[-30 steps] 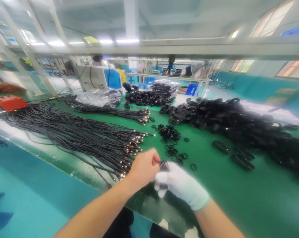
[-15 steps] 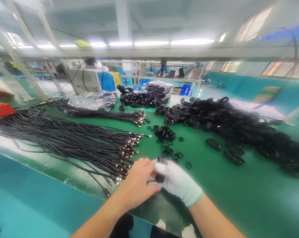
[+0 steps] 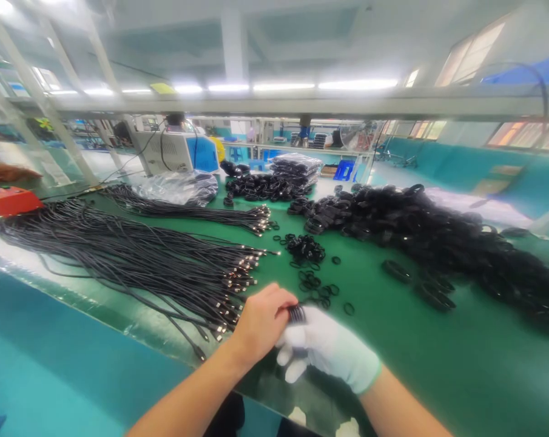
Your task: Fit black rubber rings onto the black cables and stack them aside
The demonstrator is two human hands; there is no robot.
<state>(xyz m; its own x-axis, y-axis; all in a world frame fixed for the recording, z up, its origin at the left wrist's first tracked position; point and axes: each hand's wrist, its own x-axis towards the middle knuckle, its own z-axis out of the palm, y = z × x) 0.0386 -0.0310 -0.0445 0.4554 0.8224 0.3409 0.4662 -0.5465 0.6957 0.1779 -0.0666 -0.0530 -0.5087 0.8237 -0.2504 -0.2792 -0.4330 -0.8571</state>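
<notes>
My right hand, in a white glove, wraps round a small black ribbed bundle that looks like a coiled cable. Gloved fingers cover its lower part, so its full shape is hidden. My bare left hand pinches at the upper left edge of that bundle, thumb and fingers together. Just beyond the hands lie loose black rings and a small heap of black rings. To the left, many black cables are spread side by side, their metal plugs pointing toward my hands.
A second bunch of cables lies farther back beside clear plastic bags. A large pile of black coiled cables covers the right side of the green table. A red box stands far left, a blue-white machine behind.
My left fingers have moved from spread around the bundle to a pinch at its upper edge. The gloved hand has turned, and its fingertips now show below the bundle.
</notes>
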